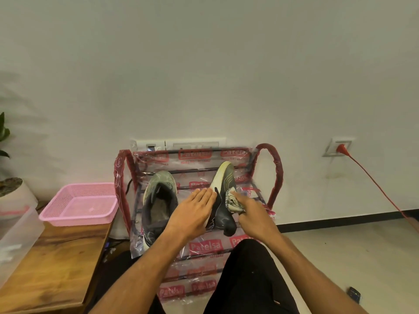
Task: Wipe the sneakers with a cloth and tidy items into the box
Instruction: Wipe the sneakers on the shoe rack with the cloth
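Two dark grey-green sneakers sit on a plastic-wrapped shoe rack (275, 175). The left sneaker (158, 200) lies upright with its opening facing me. The right sneaker (223, 196) is tipped on its side, its pale sole turned left. My left hand (192, 214) lies flat with straight fingers against that sole. My right hand (251, 214) grips a crumpled white-grey cloth (232, 200) and presses it on the sneaker's upper. A pink mesh basket (79, 203) stands on the wooden table to the left.
A wooden table (52, 264) at the left carries a clear plastic box (15, 234). A potted plant (9, 184) stands behind it. A red cable (374, 182) runs from a wall socket down to the floor. My black-trousered knee (247, 268) is in front of the rack.
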The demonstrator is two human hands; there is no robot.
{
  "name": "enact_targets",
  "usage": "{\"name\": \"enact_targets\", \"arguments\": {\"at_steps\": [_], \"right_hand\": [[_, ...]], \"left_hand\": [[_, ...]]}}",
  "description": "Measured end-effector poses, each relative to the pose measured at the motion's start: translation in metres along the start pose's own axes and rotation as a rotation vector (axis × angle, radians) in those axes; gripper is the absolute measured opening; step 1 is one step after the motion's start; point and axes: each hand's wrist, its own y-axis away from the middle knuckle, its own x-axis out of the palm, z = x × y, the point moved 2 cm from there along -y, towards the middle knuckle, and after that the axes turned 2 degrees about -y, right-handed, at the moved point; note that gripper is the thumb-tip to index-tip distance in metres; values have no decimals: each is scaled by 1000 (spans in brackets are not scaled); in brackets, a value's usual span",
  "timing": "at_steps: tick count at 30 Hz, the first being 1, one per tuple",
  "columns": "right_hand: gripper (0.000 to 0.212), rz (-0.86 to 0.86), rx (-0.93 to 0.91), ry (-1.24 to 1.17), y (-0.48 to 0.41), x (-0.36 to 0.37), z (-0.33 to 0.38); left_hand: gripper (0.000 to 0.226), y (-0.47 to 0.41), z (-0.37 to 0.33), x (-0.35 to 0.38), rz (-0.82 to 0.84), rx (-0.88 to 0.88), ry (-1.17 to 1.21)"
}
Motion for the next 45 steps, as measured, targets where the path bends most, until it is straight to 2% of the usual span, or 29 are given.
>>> {"name": "enact_targets", "arguments": {"at_steps": [3, 6, 10, 14, 18, 23, 28, 32, 34, 36, 42, 45], "right_hand": [[66, -53, -59, -8, 1, -22, 6], [69, -134, -163, 31, 9, -40, 13], [75, -260, -337, 262, 19, -49, 23], [87, -363, -503, 532, 19, -40, 29], [73, -290, -687, 721, 6, -23, 22], [77, -329, -567, 731, -13, -28, 39], [69, -290, -681, 784, 7, -6, 44], [57, -352, -593, 825, -16, -18, 43], [57, -296, -537, 839, -26, -23, 50], [53, -287, -579, 841, -28, -21, 55], [68, -329, -725, 819, -1, -22, 43], [77, -343, -647, 878, -20, -35, 34]], "left_hand": [[96, 0, 0, -19, -53, -25, 121], [95, 1, -3, -39, -155, -130, 282], [91, 1, -12, -51, -287, -306, 467], [87, 1, -20, -50, -356, -409, 568], [78, 1, -21, -55, -373, -469, 575], [76, -4, -16, -64, -333, -527, 570], [69, -5, -11, -71, -257, -486, 554], [54, -6, -19, -69, -286, -468, 530], [56, -7, -21, -69, -270, -460, 533], [58, -8, -16, -72, -266, -475, 533], [59, -8, 1, -75, -299, -557, 625], [63, -9, -4, -74, -293, -557, 611]]}}
